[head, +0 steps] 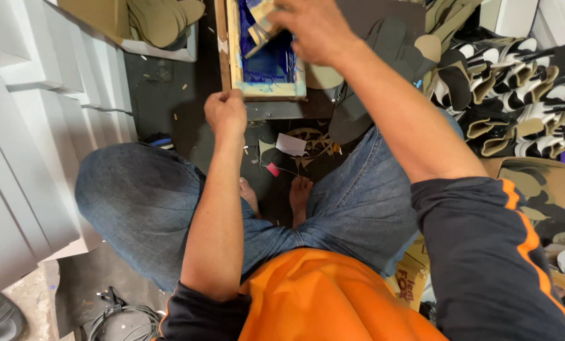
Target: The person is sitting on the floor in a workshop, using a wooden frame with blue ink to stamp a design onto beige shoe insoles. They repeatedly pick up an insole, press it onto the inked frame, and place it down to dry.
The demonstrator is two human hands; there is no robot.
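A wooden printing frame (270,89) with a blue-stained screen lies on the dark floor in front of me. My right hand (314,28) is over the screen, closed on a squeegee (260,25) smeared with blue ink. My left hand (225,112) sits just below the frame's near left corner, fingers curled shut; nothing shows in it. Dark grey sole-shaped cutouts (383,44) lie right of the frame, partly under my right arm.
White foam blocks (36,126) are stacked along the left. Black-and-tan sandal pieces (516,95) pile up at the right. Tan insoles (162,22) sit in a tray at the top. Paper scraps (292,145) litter the floor by my bare feet. Cables (118,312) lie bottom left.
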